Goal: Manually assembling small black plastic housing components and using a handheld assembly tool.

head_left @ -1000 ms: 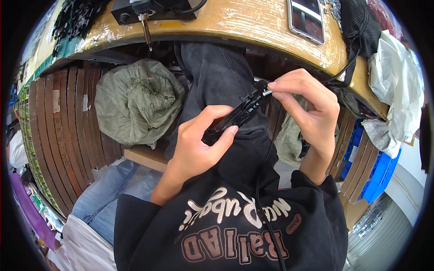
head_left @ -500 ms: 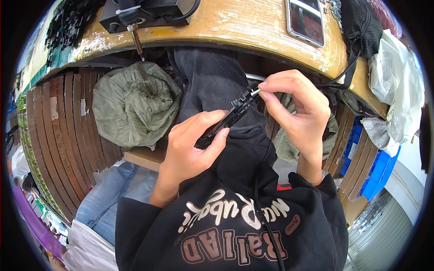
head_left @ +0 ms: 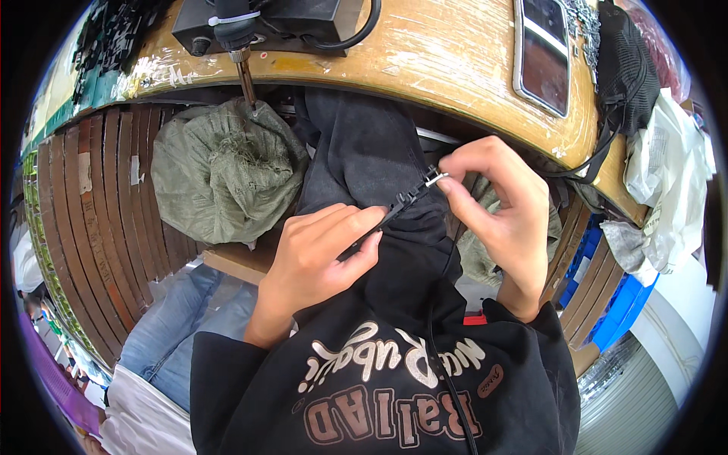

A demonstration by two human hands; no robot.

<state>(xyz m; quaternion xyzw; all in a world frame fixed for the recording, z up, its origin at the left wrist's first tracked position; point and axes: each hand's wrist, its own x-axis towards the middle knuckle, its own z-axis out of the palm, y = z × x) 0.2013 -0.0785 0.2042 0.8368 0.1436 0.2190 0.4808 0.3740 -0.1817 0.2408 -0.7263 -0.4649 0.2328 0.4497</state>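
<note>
The left hand (head_left: 311, 250), thumb nearest the body, gripped a slim black part (head_left: 407, 200) tilted up toward the workbench (head_left: 440, 53), over the lap before its front edge; the right hand (head_left: 500, 197), forefinger arched, pinched a small silvery piece (head_left: 436, 180) at the part's end nearer the workbench. The left fingers hid the part's other end; whether the silvery piece was seated could not be told. The workbench, scuffed wood, bore a phone (head_left: 544, 72) and a cropped black box (head_left: 299, 15); a green sack (head_left: 227, 178) bulged below its left portion.
</note>
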